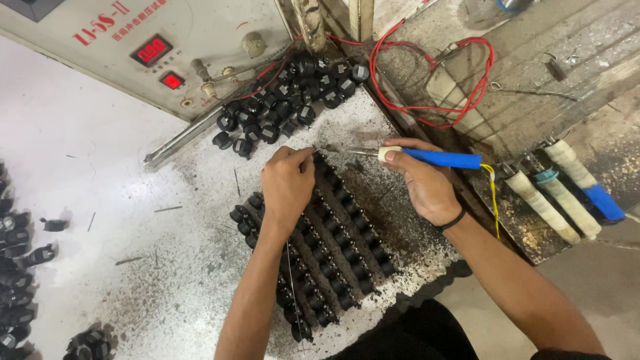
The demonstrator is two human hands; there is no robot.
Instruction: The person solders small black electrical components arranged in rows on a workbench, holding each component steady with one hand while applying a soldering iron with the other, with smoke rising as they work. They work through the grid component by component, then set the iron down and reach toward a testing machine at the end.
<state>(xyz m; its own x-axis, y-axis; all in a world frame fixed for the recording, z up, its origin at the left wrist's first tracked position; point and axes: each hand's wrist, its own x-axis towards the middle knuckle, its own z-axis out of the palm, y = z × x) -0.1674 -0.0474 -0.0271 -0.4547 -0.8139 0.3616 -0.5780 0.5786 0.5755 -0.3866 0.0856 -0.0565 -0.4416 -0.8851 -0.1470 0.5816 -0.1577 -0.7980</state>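
A blue-handled soldering iron (pixel 427 158) lies near the centre of the view, its metal tip pointing toward nine o'clock, grasped around the handle by the right hand (pixel 427 187). The tip meets the left hand (pixel 287 183), whose pinched fingertips hold a thin solder wire (pixel 291 280) trailing toward six o'clock. Under both hands, rows of small black parts (pixel 333 247) sit on a speckled white bench (pixel 167 267). At twelve o'clock is a loose heap of black parts (pixel 287 100); at eleven, a grey control box (pixel 133 47) with red displays; at one, looped red wires (pixel 433 73); at three, spare wrapped-handle tools (pixel 567 193).
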